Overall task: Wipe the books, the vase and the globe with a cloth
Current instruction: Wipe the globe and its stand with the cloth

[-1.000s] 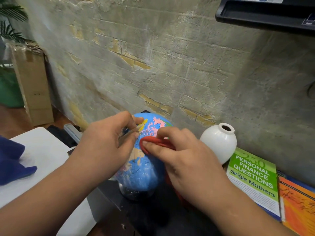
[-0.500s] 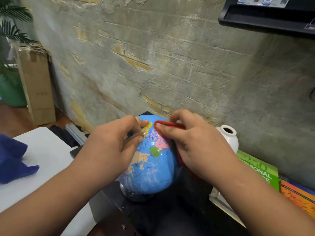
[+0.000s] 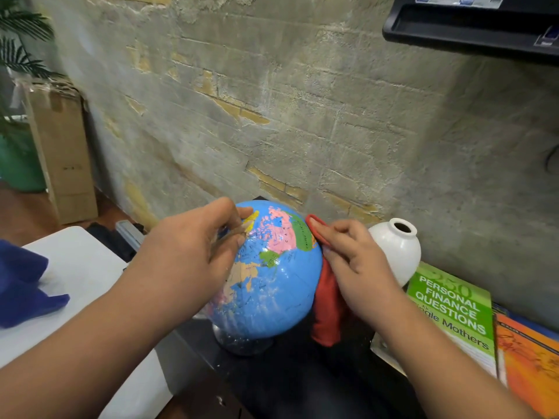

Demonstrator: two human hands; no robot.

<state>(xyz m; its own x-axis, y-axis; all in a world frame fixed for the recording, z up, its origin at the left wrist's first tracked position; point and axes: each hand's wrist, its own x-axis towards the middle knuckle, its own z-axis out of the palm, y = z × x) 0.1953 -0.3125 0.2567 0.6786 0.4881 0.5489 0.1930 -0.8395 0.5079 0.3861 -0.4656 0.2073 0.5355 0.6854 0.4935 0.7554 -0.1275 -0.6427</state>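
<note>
The cloth (image 3: pixel 328 300) slid right of the globe (image 3: pixel 272 282); one vase (image 3: pixel 396 252), two books (image 3: pixel 453 313).

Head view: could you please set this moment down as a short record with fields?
Globe: blue, upright on the black surface.
Left hand: pinches the clear arc at the globe's top.
Right hand: presses the red cloth against the globe's right side.
White vase: upright, right of the globe.
Books: green book and orange book lie flat, further right.
Blue cloth: on the white table, left.
</note>
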